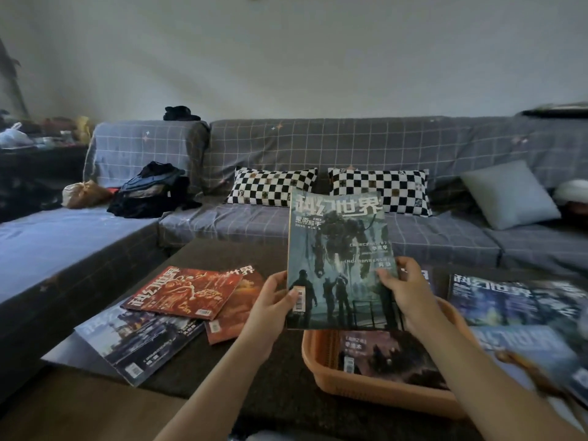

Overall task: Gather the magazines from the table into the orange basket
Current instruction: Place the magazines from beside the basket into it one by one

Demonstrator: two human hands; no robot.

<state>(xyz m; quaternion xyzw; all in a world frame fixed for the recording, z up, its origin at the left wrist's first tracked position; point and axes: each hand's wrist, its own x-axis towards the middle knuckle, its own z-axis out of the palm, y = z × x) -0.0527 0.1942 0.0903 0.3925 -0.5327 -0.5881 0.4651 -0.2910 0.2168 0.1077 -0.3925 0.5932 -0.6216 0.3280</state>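
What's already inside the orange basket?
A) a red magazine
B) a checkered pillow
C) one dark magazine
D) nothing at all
C: a dark magazine lies in the orange basket, while the left hand and right hand hold a teal-covered magazine upright above it; the red magazine is on the table to the left.
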